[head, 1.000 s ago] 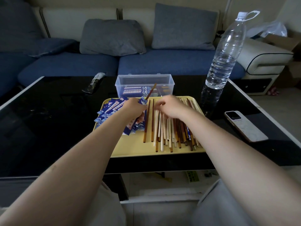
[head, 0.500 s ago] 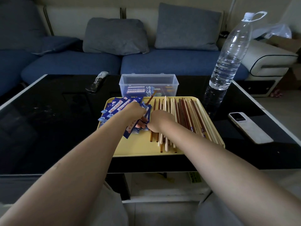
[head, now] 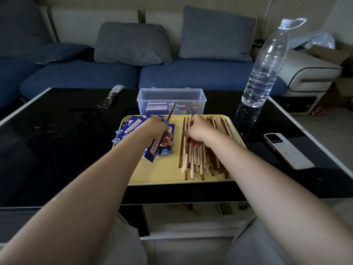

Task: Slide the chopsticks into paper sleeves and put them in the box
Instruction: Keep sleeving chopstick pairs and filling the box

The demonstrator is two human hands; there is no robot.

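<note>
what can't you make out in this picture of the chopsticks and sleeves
- Head view: right hand covers the loose chopsticks, so which one it grips is hidden.
- Left hand hides most of its blue sleeve.
- Sleeve count in the clear box: walls blur them.
- Sleeve print: too small.

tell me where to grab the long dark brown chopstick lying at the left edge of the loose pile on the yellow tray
Pinch the long dark brown chopstick at its near half, coming from above and from its left. It lies flat, lengthwise toward the person, with bare yellow tray on its left; the right hand covers the pile's far part.
</note>
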